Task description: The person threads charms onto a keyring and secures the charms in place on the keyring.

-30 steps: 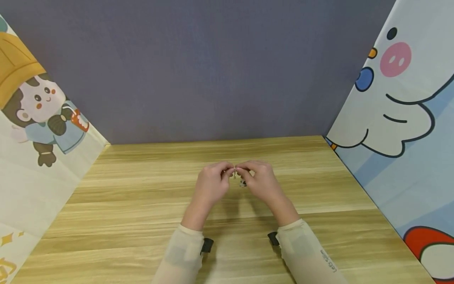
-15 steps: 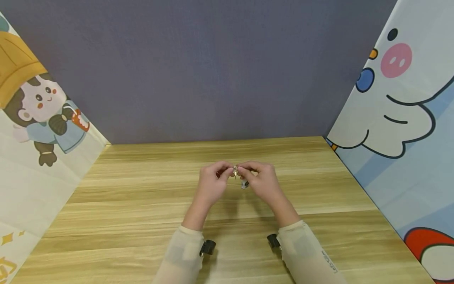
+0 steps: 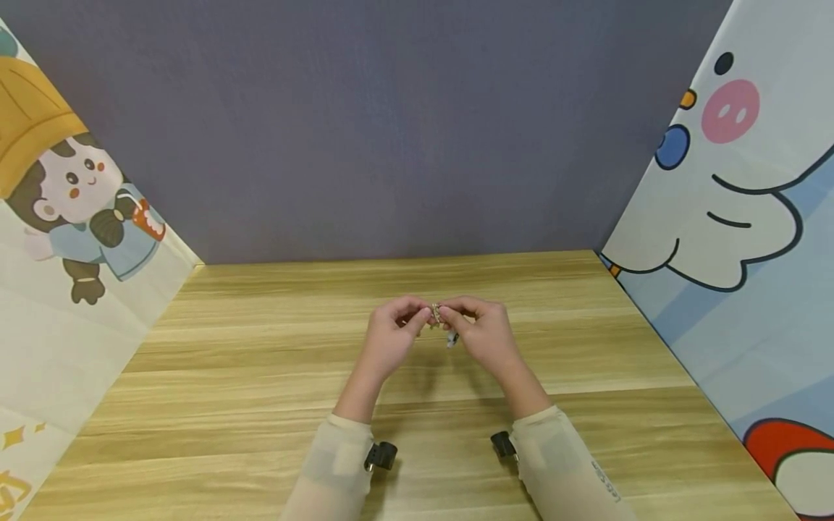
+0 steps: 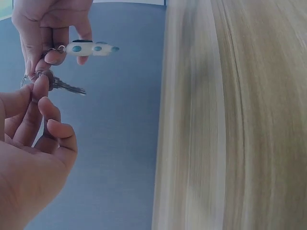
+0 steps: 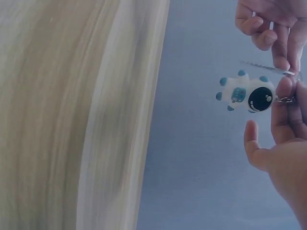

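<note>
In the head view my left hand (image 3: 391, 329) and right hand (image 3: 482, 333) meet above the table, fingertips almost touching. Between them is a small metal key (image 4: 69, 87), its blade pointing toward the table. My left thumb and fingers pinch the key at its head, where a thin key ring (image 4: 22, 80) passes between both hands. The right thumb and index finger pinch the ring, partly hiding it. A white astronaut-like charm (image 5: 247, 95) with blue-green spots and a black visor hangs by a short chain (image 5: 286, 99) below my right hand.
A wood-grain table (image 3: 260, 405) spreads beneath the hands. Behind it rises a grey-blue wall panel (image 3: 365, 130). Cartoon-printed panels stand at the left (image 3: 39, 325) and right (image 3: 769, 347). Black wrist cameras sit at both sleeves.
The key has tilted and turned between the fingertips. The charm has swung slightly right and now shows more side-on in the head view. Both hands have shifted only a little.
</note>
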`<state>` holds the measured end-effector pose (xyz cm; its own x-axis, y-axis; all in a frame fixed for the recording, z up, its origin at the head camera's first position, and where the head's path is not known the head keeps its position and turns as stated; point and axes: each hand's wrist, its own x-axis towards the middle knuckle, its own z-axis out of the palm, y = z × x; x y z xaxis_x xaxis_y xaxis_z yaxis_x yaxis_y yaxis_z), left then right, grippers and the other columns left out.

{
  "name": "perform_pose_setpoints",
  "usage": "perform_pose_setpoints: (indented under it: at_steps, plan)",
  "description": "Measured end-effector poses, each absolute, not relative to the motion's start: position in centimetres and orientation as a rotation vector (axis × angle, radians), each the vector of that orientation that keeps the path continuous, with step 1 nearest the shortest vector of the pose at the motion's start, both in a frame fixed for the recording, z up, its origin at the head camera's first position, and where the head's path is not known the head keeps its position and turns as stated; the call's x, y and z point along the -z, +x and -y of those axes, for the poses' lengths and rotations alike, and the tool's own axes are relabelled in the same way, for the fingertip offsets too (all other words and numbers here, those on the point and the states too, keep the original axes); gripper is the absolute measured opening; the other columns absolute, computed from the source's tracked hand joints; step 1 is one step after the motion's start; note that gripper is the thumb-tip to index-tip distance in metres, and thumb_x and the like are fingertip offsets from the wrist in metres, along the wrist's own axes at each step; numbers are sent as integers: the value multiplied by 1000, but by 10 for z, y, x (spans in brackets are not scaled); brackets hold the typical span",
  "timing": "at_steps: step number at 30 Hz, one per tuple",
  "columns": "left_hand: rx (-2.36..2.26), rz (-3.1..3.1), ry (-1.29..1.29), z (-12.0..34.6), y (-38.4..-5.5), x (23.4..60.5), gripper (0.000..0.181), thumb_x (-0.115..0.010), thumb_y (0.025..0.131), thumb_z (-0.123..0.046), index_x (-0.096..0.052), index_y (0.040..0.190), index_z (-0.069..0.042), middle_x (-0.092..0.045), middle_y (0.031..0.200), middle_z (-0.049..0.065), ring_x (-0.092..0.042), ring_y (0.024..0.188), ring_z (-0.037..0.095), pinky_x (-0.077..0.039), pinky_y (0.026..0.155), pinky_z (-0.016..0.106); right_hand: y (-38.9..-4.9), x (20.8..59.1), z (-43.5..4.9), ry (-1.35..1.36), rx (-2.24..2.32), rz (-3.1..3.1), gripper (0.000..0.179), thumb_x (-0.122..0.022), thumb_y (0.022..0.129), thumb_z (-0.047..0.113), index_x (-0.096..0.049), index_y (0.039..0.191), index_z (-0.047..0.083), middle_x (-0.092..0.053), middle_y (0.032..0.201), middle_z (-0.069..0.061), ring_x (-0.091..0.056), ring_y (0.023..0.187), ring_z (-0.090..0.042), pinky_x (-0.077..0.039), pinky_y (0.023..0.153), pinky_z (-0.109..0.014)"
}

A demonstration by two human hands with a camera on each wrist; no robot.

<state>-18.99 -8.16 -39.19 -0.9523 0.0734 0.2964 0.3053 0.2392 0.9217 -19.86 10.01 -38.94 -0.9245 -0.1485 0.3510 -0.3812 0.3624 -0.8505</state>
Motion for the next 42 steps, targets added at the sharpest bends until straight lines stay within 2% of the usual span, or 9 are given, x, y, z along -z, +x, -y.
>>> perform_pose_setpoints:
  at_steps: [16,22,34,42]
  plan:
    - [1689,2431,-372,89,-191,384,15,-70,104,-16,-80,111,-7,-77,101,11,-64,80,14,-54,70,26,-198,386,-100,571,-1416,2415,13,-75,100,17,-83,106,7,-81,86,-7,-72,78,-15,-57,69,-28]
    - [1624,2488,-424,91,-193,379,16,-70,104,-17,-80,114,-9,-77,102,10,-65,80,15,-54,68,27,-196,383,-102,637,-1272,2439,15,-72,102,15,-81,110,5,-81,91,-5,-74,79,-15,-60,70,-31]
    - [1532,2592,-485,92,-193,372,15,-70,105,-22,-79,112,-14,-79,102,8,-65,82,15,-53,67,30,-193,379,-103,735,-1059,2432,15,-72,102,13,-81,109,4,-80,90,-6,-74,79,-16,-60,69,-32]
    - [1498,2597,-498,91,-194,371,13,-70,105,-21,-79,110,-13,-79,99,9,-63,79,13,-51,65,29,-193,378,-103,741,-1030,2426,14,-72,102,13,-81,107,4,-80,90,-7,-75,82,-18,-61,72,-35]
